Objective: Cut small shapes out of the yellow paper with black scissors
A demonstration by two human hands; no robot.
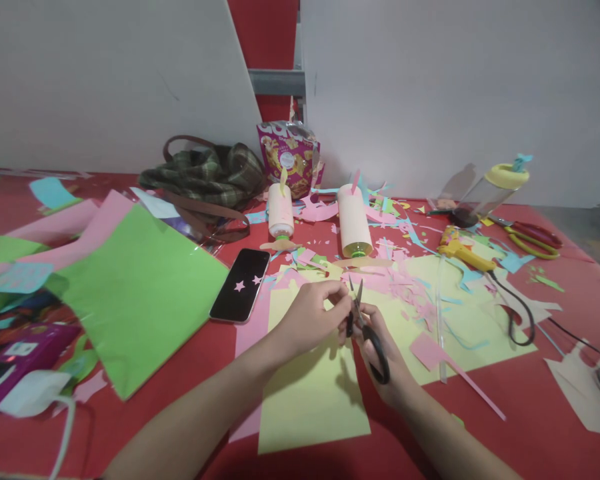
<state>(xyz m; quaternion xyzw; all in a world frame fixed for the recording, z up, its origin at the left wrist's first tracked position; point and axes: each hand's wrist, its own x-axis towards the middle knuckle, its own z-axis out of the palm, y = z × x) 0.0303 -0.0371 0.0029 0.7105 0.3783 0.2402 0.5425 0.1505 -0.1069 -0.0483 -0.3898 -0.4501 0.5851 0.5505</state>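
My right hand [383,363] grips black-handled scissors [375,345], whose blades point up and away from me, slightly apart. Close against the blades, the fingers of my left hand [320,310] are pinched together; whatever they hold is too small or hidden to make out. Beneath both hands lies a pale yellow paper sheet [313,407], partly over a pink sheet [245,400]. Left of my hands, a black-screened phone [233,300] carries small pink paper stars [239,287].
Two cream-wrapped bottles [354,217] stand ahead among paper scraps. A yellow glue gun [465,253] with a black cord, pliers [535,237] and a clear bottle [493,193] are on the right. Green paper [145,293], a plaid bag [210,173] and a purple device [25,363] occupy the left.
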